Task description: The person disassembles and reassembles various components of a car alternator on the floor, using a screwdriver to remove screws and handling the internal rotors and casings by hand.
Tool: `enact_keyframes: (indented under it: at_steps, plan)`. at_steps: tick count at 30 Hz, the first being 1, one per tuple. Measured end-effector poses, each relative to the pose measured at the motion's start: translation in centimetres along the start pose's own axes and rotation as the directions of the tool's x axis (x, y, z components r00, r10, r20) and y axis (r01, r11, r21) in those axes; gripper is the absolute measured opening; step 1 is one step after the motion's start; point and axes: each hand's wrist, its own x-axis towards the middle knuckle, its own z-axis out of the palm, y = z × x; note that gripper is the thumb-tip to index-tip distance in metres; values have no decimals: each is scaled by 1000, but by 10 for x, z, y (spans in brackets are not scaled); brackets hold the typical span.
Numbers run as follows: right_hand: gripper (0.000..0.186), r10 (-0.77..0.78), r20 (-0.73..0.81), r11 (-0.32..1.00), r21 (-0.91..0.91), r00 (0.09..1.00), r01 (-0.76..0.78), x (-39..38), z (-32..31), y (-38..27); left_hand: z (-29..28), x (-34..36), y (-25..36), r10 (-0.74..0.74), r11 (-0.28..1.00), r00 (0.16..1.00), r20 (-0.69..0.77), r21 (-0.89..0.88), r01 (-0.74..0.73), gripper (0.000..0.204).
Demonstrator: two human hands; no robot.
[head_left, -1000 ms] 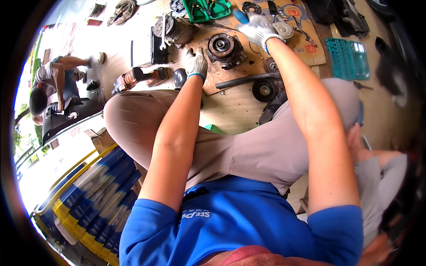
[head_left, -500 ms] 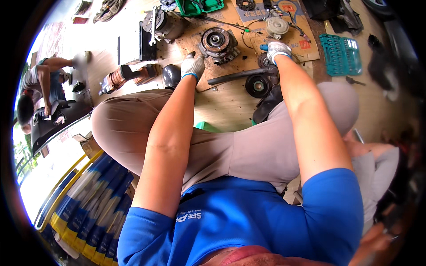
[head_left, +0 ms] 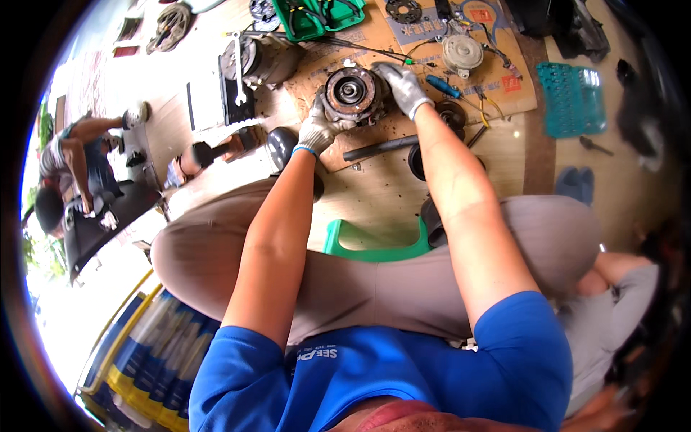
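Note:
A car air-conditioning compressor (head_left: 351, 91) with a rusty round pulley face stands on the cardboard (head_left: 410, 129), pulley upward. My left hand (head_left: 317, 132), in a white work glove, is closed around its near left side, the fingertips partly hidden. On the right, my gloved right hand (head_left: 404, 85) is pressed to the far side of the body, fingers bent round it. A blue-handled tool (head_left: 443, 86) lies right of that hand. Beyond it rests a round metal coil part (head_left: 462, 54) with wires. Below the compressor lies a dark hose (head_left: 381, 147).
A larger metal unit (head_left: 270, 61) with a wrench (head_left: 240, 68) on it stands at the left. Green tool cases (head_left: 317, 18) (head_left: 572, 99) lie at the back and right. A green stool (head_left: 378, 252) is between my knees. Another person (head_left: 79, 158) sits at far left.
My right hand has let go of the blue-handled tool and moved left to the compressor. My left hand has shifted to the compressor's near left side. The view has tilted.

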Motion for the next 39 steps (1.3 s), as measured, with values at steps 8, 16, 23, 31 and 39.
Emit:
enact_keyframes:
  at_steps: [8,16,23,31,39]
  plan:
    - [44,-169,71,862,494,983,113,22,23,60,0,7,20,-172,945,979,110,-261,195,99]
    - [55,212,344,-216,929,915,-299,-15,85,29,-51,39,134,-96,824,988,119,567,12,141]
    - [53,190,260,-252,945,947,-209,-38,72,39,-30,35,152,-248,925,909,334,360,120,140]
    - [59,349,213,-268,956,913,-120,-82,78,68,1,31,137,-390,907,817,426,331,260,94]
    - [68,175,301,-498,848,938,-179,-105,45,71,94,68,193,-509,374,812,286,923,-91,84]
